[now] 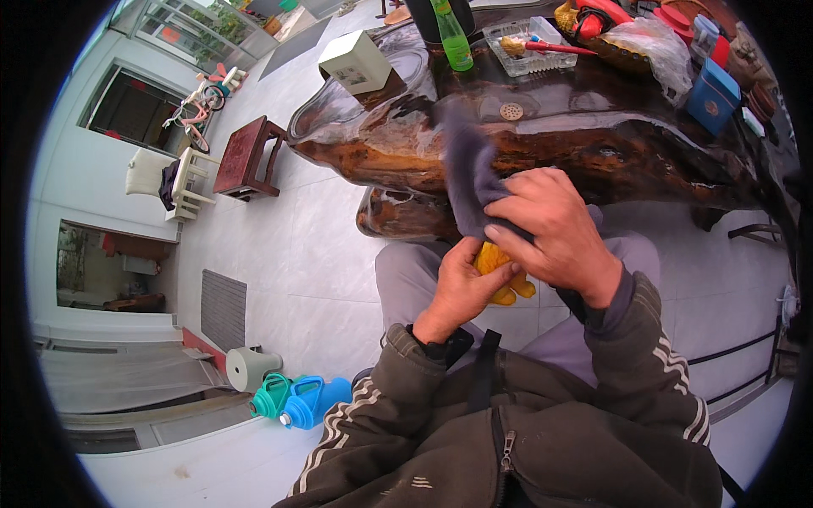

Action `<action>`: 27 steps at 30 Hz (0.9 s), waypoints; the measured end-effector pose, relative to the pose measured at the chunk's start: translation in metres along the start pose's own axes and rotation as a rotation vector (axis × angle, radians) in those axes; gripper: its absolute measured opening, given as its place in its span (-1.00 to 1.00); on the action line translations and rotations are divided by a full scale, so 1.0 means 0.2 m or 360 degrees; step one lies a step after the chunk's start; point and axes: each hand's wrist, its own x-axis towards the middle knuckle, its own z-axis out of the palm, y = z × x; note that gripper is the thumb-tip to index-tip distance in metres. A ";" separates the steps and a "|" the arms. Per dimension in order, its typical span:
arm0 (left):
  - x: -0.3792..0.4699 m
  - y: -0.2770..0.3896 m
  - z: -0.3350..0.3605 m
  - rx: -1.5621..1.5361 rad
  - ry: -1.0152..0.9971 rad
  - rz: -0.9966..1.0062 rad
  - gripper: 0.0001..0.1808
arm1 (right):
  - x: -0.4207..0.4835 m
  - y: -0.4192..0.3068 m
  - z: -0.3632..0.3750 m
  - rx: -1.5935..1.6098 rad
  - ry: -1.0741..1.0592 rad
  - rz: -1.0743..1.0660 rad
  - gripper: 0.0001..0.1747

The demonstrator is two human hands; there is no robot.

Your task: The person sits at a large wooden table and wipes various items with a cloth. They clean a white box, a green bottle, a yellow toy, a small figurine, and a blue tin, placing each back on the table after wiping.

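Note:
My left hand (460, 286) grips a small, glossy yellow object with rounded lobes (492, 260), held above my lap. Its upper part is hidden by a grey-purple cloth (467, 184) and by my fingers, so I cannot tell exactly what it is. My right hand (549, 222) holds the cloth bunched against the top of the yellow object, thumb and fingers pressed into the folds. The cloth's far end is blurred and rises in front of the edge of a dark, polished wood-slab table (394, 152).
On the table stand a tissue box (356, 60), a green bottle (454, 41), a clear plastic tray (527, 47) with a red-handled brush (552, 47), and a blue tin (712, 95). A wooden stool (244, 159) stands left. Blue (314, 400) and green jugs (271, 395) lie lower left.

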 end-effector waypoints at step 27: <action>0.02 0.04 -0.10 -0.0176 0.0105 0.0024 -0.47 | -0.33 -0.19 0.32 0.0148 0.0144 0.0612 -0.53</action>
